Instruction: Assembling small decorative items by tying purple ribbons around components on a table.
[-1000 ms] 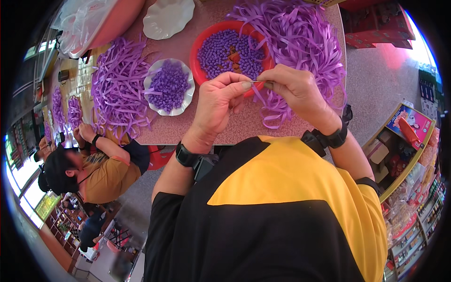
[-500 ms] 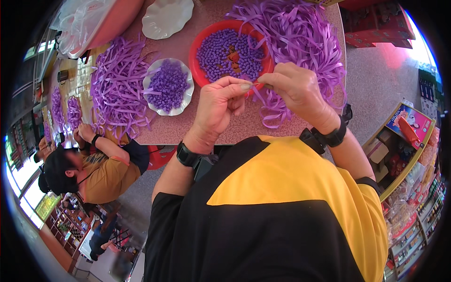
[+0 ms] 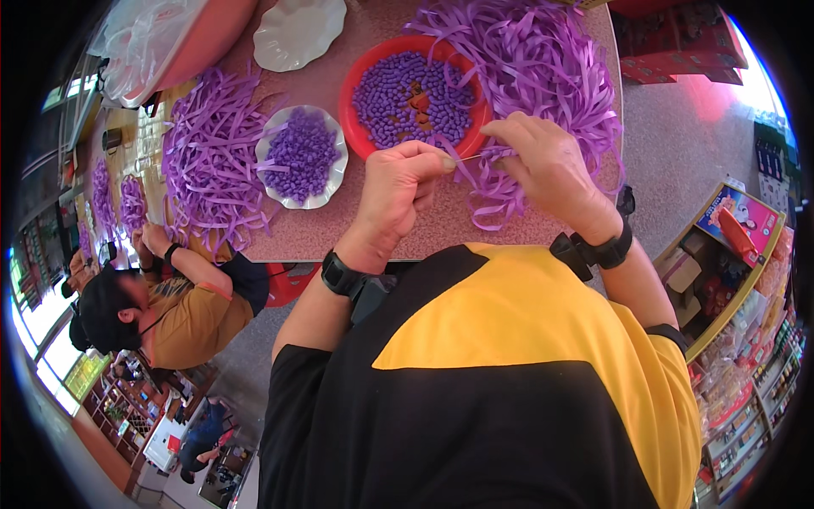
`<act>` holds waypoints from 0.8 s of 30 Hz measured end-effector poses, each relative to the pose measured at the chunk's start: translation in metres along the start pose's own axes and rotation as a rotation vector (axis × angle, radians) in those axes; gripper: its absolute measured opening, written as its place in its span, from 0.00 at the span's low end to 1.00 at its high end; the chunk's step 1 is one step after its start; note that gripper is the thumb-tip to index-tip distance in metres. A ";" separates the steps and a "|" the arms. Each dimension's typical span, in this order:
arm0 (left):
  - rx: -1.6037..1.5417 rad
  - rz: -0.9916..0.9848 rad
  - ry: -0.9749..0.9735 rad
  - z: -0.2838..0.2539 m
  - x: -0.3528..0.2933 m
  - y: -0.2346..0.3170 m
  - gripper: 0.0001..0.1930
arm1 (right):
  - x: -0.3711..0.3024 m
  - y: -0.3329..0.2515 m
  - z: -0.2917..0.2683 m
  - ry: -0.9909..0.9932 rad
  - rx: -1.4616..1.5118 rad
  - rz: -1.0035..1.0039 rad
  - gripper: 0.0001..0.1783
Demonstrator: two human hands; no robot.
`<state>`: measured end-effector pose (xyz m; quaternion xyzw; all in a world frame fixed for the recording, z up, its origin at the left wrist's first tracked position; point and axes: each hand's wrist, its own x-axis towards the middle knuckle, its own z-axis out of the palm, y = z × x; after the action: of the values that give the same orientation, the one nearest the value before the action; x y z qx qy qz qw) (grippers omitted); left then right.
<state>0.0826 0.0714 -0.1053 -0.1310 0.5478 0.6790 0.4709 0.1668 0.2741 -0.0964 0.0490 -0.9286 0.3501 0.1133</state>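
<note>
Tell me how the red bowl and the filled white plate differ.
The red bowl has a smooth round rim; the filled white plate has a wavy one. The bowl looks larger than the plate and stands to its right. Both hold small purple pieces.

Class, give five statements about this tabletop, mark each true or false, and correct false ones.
1. A red bowl holds small purple pieces. True.
2. All such pieces lie in that bowl. False: a white plate holds some too.
3. The far-right ribbon pile is nearer the right hand than the left hand. True.
4. Just one wrist wears a band. False: both wear dark bands.
5. A thin strand shows between the hands. True.
</note>
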 end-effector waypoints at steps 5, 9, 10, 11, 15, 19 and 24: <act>0.009 -0.002 0.008 -0.001 0.000 -0.006 0.02 | -0.010 0.017 -0.002 -0.109 -0.128 -0.078 0.08; -0.004 -0.023 -0.013 0.000 0.000 -0.012 0.02 | -0.002 0.006 0.000 -0.146 -0.272 -0.096 0.08; -0.004 -0.023 -0.011 -0.001 0.000 -0.015 0.02 | 0.001 0.004 -0.001 -0.111 -0.287 -0.141 0.08; -0.002 -0.027 -0.016 -0.002 0.000 -0.017 0.02 | 0.003 0.002 -0.002 -0.077 -0.302 -0.185 0.08; 0.000 -0.052 -0.022 -0.005 -0.001 -0.025 0.02 | 0.004 0.002 -0.003 -0.066 -0.291 -0.295 0.08; -0.039 -0.014 -0.003 -0.002 -0.005 -0.022 0.02 | -0.012 0.002 -0.005 -0.243 -0.150 -0.106 0.08; -0.047 -0.051 -0.111 -0.012 -0.004 -0.022 0.05 | -0.020 0.004 -0.014 -0.198 -0.013 -0.024 0.13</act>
<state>0.0981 0.0579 -0.1206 -0.1183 0.5011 0.6858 0.5144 0.1878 0.2863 -0.0934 0.0937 -0.9369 0.3359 0.0253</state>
